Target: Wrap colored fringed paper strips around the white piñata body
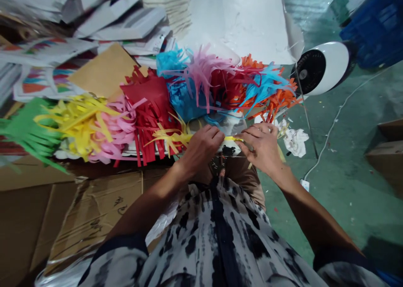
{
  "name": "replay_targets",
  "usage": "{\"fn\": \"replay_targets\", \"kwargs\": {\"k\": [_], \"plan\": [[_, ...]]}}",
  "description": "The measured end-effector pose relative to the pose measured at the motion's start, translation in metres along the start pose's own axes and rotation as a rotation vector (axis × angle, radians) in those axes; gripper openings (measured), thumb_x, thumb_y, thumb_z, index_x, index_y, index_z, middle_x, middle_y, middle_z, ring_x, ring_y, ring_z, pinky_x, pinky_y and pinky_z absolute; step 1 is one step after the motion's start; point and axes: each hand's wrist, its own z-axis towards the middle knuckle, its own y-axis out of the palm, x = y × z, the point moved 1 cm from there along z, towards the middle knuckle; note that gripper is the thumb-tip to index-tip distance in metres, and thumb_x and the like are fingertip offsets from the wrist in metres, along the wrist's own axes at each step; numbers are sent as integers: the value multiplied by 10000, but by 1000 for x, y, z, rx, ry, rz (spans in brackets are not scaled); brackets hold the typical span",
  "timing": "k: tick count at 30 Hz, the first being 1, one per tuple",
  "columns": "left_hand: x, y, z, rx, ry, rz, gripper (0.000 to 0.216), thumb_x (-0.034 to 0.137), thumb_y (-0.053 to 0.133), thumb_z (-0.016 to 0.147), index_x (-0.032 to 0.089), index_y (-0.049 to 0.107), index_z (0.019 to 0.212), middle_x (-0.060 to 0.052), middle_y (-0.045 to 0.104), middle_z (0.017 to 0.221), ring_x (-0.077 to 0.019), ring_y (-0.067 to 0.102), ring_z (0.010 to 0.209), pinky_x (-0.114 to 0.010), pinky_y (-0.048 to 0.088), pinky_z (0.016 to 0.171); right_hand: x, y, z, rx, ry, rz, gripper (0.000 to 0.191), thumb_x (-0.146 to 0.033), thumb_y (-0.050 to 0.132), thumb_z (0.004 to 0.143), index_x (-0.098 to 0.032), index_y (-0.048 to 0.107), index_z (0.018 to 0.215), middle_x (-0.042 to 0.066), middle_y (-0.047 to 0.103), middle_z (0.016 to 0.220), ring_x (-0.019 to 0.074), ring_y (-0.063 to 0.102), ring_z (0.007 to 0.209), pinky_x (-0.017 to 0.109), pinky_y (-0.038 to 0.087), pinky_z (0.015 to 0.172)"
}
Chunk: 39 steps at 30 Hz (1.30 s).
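My left hand (201, 147) is closed, pinching a strip of yellow fringed paper (171, 138) against a white shape (234, 127) on my lap. My right hand (262, 146) lies on the same strip's right end, fingers curled and pressing it down. Beyond my hands lies a long heap of fringed paper: green (27, 133), yellow (78, 121), pink (118, 127), red (151, 106), blue (181, 98), orange (277, 100).
Flattened brown cardboard (78, 211) lies at the left. Stacks of printed paper sheets (78, 18) fill the upper left. A white fan (324, 66) stands on the green floor at right, with its cable (330, 131) and a crumpled white paper (296, 140). Blue crate (376, 24) at the top right.
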Motion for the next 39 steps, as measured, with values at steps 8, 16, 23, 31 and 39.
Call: {"fn": "replay_targets", "kwargs": {"k": [8,16,23,31,39], "plan": [[-3,3,-2,43,-140,-37,209,325,567,1056,166,683,984,-86,705,990,-271,586,942,-399,432,822,0,10,9,2,57,73,224,-367,559,1054,-235,734,1005,46,745,1012,267,592,1094,451,307,1031],[-12,-1,0,-26,-215,26,244,408,650,1004,170,697,979,-100,721,993,-308,590,976,-429,361,780,2,4,15,-42,186,253,113,-295,663,945,-238,710,860,24,751,922,270,614,988,427,370,919],[-27,-5,7,-65,-133,6,269,442,687,978,177,706,936,-105,737,970,-310,606,985,-434,349,819,-3,-2,25,-124,281,139,71,-257,646,854,-227,702,824,39,759,939,302,600,1016,429,333,867],[-31,-5,3,-65,-145,-24,296,467,657,988,178,710,954,-97,742,987,-314,618,1006,-451,358,863,-11,0,26,-106,295,94,98,-257,609,854,-220,699,846,60,741,927,317,581,1013,430,318,847],[-41,-10,-2,-58,-88,-145,196,211,642,997,244,711,1178,-46,771,1092,-263,641,990,-437,375,896,-11,1,19,-76,320,175,220,-194,588,841,-236,729,1005,50,752,981,308,588,1037,443,348,882]]}}
